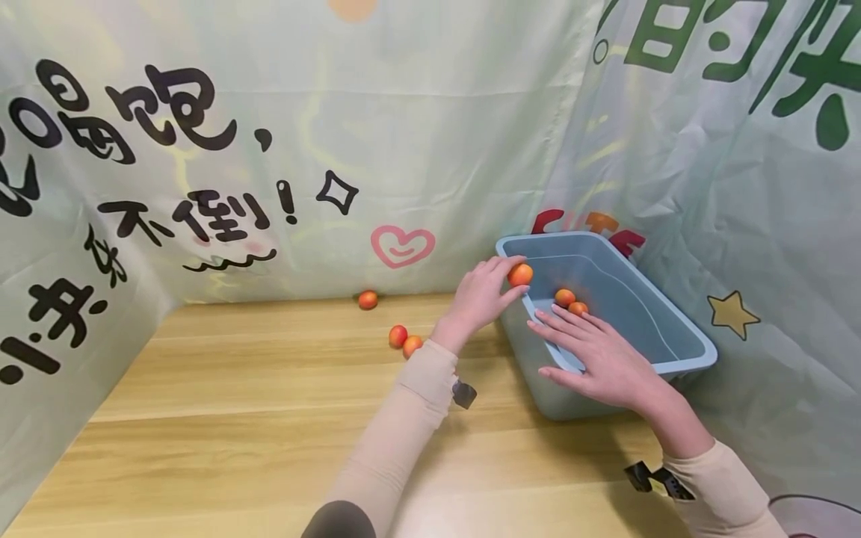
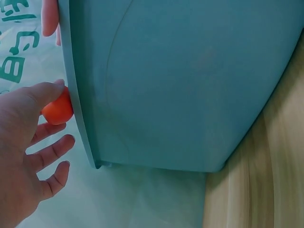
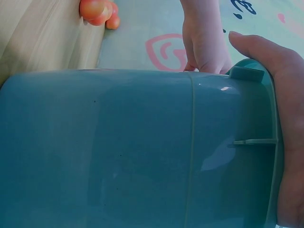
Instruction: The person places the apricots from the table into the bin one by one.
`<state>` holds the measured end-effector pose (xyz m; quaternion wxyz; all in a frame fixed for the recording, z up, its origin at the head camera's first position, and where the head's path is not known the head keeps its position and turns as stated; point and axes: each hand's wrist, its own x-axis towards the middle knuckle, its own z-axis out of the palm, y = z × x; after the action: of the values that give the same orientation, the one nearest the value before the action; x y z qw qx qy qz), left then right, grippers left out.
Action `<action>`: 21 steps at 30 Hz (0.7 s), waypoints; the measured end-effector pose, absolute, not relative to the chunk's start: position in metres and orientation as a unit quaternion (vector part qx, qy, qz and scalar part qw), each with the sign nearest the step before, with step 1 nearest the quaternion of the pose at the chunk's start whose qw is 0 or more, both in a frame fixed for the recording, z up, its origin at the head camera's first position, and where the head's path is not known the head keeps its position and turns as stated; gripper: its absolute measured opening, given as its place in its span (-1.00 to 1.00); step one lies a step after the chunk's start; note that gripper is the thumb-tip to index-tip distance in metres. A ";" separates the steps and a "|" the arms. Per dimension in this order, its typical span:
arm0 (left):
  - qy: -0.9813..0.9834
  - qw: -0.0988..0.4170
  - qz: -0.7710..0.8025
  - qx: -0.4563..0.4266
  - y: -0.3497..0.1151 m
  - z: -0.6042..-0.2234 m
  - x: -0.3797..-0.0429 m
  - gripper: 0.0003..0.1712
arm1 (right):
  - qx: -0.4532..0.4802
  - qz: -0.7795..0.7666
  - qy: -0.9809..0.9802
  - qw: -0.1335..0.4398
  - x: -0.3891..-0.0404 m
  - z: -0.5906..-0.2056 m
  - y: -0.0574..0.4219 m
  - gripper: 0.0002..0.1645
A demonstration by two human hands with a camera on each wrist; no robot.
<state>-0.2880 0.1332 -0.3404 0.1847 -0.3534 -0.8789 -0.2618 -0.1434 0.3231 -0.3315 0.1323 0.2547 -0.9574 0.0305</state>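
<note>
My left hand pinches an orange-red cherry tomato between thumb and fingers at the left rim of a blue-grey plastic basin. In the left wrist view the tomato shows beside the basin's rim, with the other fingers loosely bent. My right hand lies palm down over the basin's near left edge, its fingers stretched out and gripping nothing. Beyond its fingertips, two cherry tomatoes lie inside the basin; the hand may hide more of the floor.
On the wooden table, left of the basin, two cherry tomatoes touch, partly behind the left forearm. Another tomato lies by the back cloth. Printed cloth walls stand behind and on both sides, close against the basin's right.
</note>
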 end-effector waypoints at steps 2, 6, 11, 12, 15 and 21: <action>-0.880 0.182 -0.258 -0.354 0.135 -0.340 -0.288 -0.37 | 0.254 0.029 -0.957 0.134 -0.143 -0.332 0.324 -0.15; -0.885 0.174 -0.245 -0.355 0.138 -0.339 -0.286 -0.35 | 0.255 0.028 -0.957 0.137 -0.144 -0.332 0.324 -0.14; -0.889 0.165 -0.238 -0.353 0.138 -0.341 -0.285 -0.31 | 0.256 0.031 -0.957 0.134 -0.144 -0.332 0.324 -0.15; -0.889 0.164 -0.238 -0.354 0.138 -0.341 -0.285 -0.31 | 0.256 0.030 -0.957 0.133 -0.144 -0.332 0.324 -0.15; -0.890 0.162 -0.235 -0.355 0.138 -0.343 -0.285 -0.30 | 0.254 0.030 -0.958 0.130 -0.144 -0.332 0.324 -0.15; -0.892 0.158 -0.234 -0.353 0.138 -0.344 -0.285 -0.26 | 0.255 0.028 -0.958 0.131 -0.144 -0.332 0.324 -0.14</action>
<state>-0.2851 0.1380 -0.3437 0.1584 -0.3531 -0.8919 -0.2339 -0.1443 0.3237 -0.3316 0.1308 0.2552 -0.9576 0.0276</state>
